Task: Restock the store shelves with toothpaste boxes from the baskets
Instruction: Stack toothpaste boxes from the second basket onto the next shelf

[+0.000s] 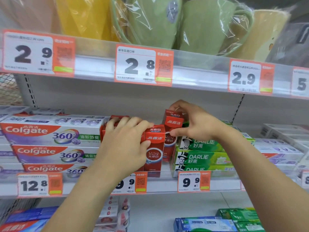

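Two red toothpaste boxes up on the shelf (167, 185); left hand (127, 139) has its fingers curled round the front red box (154, 148); right hand (194, 123) pinches the rear red box (173, 121), between Colgate boxes (50, 131) and green Darlie boxes (202, 158).

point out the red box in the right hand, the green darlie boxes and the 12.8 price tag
red toothpaste box (173, 122), head view, upper front face
Darlie boxes (200, 159), head view, middle box's front
12.8 price tag (32, 185), head view, the printed digits

shelf (167, 185) under toothpaste boxes (50, 131)
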Motion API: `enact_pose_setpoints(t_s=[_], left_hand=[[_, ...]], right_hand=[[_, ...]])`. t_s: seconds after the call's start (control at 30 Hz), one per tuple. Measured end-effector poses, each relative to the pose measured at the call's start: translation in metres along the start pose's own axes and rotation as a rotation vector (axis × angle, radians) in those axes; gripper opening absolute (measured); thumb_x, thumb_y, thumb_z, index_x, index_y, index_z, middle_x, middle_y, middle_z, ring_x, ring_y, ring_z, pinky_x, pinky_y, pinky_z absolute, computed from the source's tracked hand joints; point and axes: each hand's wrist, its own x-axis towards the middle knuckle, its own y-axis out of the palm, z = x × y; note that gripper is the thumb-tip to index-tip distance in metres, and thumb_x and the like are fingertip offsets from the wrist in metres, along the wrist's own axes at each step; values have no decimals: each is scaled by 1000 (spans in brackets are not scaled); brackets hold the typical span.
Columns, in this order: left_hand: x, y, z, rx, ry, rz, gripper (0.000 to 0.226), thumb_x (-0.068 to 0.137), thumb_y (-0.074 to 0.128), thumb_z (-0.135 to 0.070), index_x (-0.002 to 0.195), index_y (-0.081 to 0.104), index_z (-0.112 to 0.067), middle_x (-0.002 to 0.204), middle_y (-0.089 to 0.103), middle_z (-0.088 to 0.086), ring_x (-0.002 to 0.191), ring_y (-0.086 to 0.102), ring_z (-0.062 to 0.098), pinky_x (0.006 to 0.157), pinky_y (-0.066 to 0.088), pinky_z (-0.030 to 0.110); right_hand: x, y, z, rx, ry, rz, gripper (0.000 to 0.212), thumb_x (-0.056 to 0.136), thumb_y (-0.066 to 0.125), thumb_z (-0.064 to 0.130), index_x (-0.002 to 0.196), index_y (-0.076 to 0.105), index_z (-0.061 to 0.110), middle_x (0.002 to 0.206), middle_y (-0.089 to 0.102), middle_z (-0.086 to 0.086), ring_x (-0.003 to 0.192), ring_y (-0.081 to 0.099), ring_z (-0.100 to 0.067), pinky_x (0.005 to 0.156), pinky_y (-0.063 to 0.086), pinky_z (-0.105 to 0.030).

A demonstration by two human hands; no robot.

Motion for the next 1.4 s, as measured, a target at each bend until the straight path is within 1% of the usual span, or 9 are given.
enact_pose_setpoints(t_s=[0.23,0.33,0.5,0.63,0.8,0.97,1.17,1.33,1.4], left_hand=[[5,2,-17,-39,-16,2,41,86,62,-58,113,41,-37,118,59,-19,119,50,8,122,11,46],[8,2,-16,-17,18,9,45,88,63,-52,128,46,-39,127,59,-18,124,44,11,119,15,43],[14,3,-12,99,52,70,59,93,55,-52,148,37,-41,143,50,-16,134,35,13,117,19,42],[17,2,-12,115,54,89,59,94,53,-54,149,34,-43,144,49,-16,133,34,13,116,20,41],[18,2,-12,132,67,90,60,94,53,-54,149,34,-43,145,49,-14,134,34,13,114,22,39],[20,0,-14,137,65,95,58,95,53,-51,149,34,-42,145,49,-13,134,34,14,115,20,40],[19,-1,-16,142,59,95,58,96,53,-51,150,34,-41,145,48,-12,134,34,14,115,20,40],[18,-2,-15,146,58,96,59,95,53,-51,150,34,-42,145,48,-12,134,32,14,115,18,38],[18,-3,-15,146,55,101,58,95,53,-51,150,34,-42,146,48,-13,134,32,13,115,18,38]], right_hand=[[2,-1,3,55,7,99,60,75,86,15,116,47,33,103,71,1,84,74,-19,74,62,-47],[1,3,2,81,2,100,56,76,86,14,114,49,33,102,71,1,83,74,-19,68,62,-47],[0,7,-2,71,7,91,52,76,86,20,112,51,34,102,72,6,89,72,-10,81,62,-35],[0,7,-2,78,4,97,52,77,86,21,113,51,34,104,72,5,90,72,-9,81,61,-35],[0,7,-2,87,0,108,49,78,84,22,107,48,38,103,72,3,84,73,-13,58,55,-20],[1,7,-2,91,-3,117,49,79,84,22,108,48,36,104,72,1,84,72,-13,59,56,-22],[1,7,-5,85,-3,114,51,78,85,24,113,49,33,107,72,2,92,72,-14,80,62,-39],[0,7,-5,87,-2,117,51,79,84,23,112,48,35,108,71,1,87,72,-13,60,57,-23],[0,7,-5,78,-2,114,51,78,84,24,113,48,35,109,71,1,89,71,-13,65,59,-26]])
